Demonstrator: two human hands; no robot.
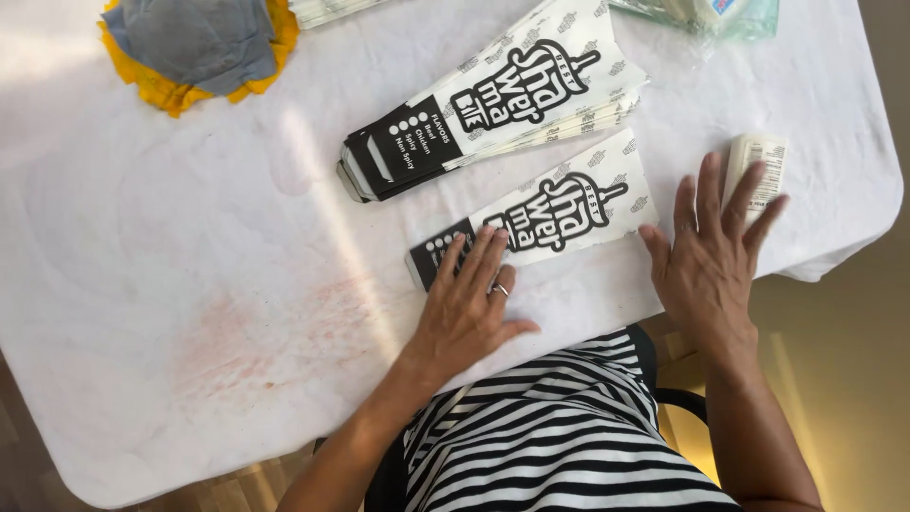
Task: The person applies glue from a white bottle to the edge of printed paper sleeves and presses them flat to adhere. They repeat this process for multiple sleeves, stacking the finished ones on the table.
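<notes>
Left hand (471, 308) flat, fingers (483, 256) spread, pressing the dark end of a single black-and-white paper sleeve (559, 210); nothing gripped. Right hand (711, 261) flat and open on the table (190, 237), thumb just off the sleeve's far end, fingertips touching a small white tube (755, 166). Sleeve stack (493, 104) lies beyond the fingers.

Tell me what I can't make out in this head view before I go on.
- Single paper sleeve: its dark end lies under the left hand.
- White tube: partly behind the right hand fingers.
- Stack of sleeves: lower ones covered by the top one, count unclear.
- Clear plastic bag: cut off by the top edge.
</notes>
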